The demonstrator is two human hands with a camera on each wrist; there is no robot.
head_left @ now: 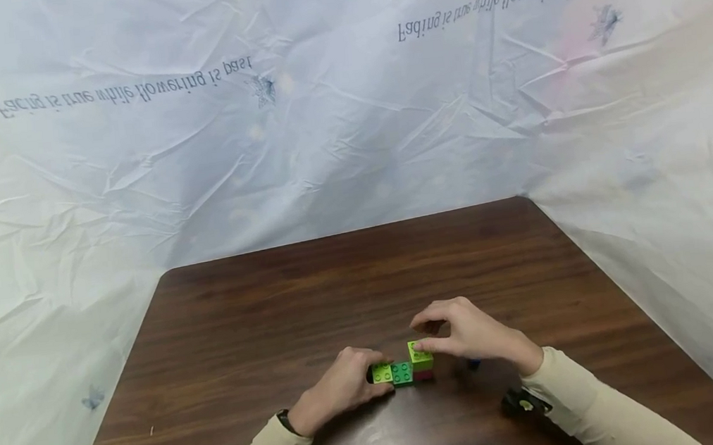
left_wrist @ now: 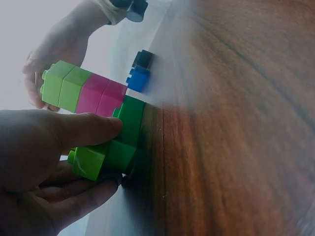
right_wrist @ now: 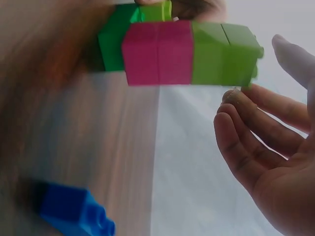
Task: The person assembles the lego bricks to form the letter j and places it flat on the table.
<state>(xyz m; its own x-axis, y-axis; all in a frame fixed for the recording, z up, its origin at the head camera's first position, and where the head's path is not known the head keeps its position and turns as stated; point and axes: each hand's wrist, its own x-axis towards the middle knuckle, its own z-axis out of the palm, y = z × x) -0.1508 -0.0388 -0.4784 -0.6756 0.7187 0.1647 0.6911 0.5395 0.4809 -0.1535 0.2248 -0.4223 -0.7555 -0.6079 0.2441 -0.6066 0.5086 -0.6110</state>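
Note:
My left hand [head_left: 342, 386] pinches the left end of a low assembly of toy building blocks. Its thumb and fingers lie on either side of a light green block [left_wrist: 90, 162], which sits on dark green blocks [left_wrist: 131, 120]. At the assembly's right end rises a column of magenta blocks [right_wrist: 157, 53] topped by light green blocks [right_wrist: 224, 54]. Beside the column's studded top, my right hand [head_left: 474, 332] has its thumb and fingers spread apart. In the right wrist view a gap shows between those fingertips and the studs, and nothing is held.
A blue block [right_wrist: 66, 201] lies on the brown wooden table [head_left: 275, 307] to the right of the assembly. A black block [left_wrist: 143, 59] is next to it. White printed sheeting [head_left: 321, 112] hangs around the table's back and sides.

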